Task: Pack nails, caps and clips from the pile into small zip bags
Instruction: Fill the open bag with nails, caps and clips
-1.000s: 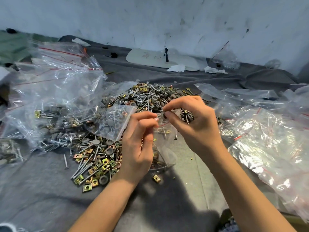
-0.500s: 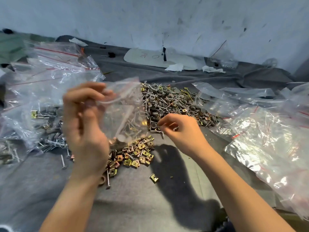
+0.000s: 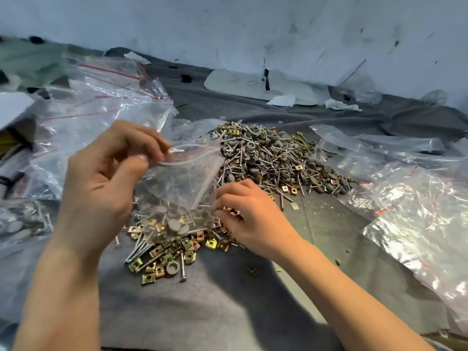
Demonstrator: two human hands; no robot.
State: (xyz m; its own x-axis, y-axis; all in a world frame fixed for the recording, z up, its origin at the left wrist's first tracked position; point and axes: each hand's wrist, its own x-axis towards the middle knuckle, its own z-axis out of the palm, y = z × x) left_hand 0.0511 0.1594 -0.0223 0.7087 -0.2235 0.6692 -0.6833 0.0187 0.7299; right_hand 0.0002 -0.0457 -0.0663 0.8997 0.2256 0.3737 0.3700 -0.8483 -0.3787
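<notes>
Left hand [image 3: 101, 181] pinches the mouth of a small zip bag [image 3: 182, 191], which hangs over the near clips [image 3: 162, 252] and holds grey caps [image 3: 174, 227]. Right hand [image 3: 255, 219], fingers curled, rests on the clips just right of the bag; whether it grips any cannot be told. The main pile [image 3: 273, 158] lies farther back on grey cloth [image 3: 202, 312].

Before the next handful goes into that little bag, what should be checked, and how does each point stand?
1. Bag held: ok, left hand pinches the small zip bag at its top edge.
2. Bag mouth open: cannot tell, blurred.
3. Reach: ok, right hand rests on the gold clips, fingers curled.
4. Clips actually gripped: cannot tell, hidden under the fingers.
5. Contents: ok, grey caps already lie inside.
</notes>
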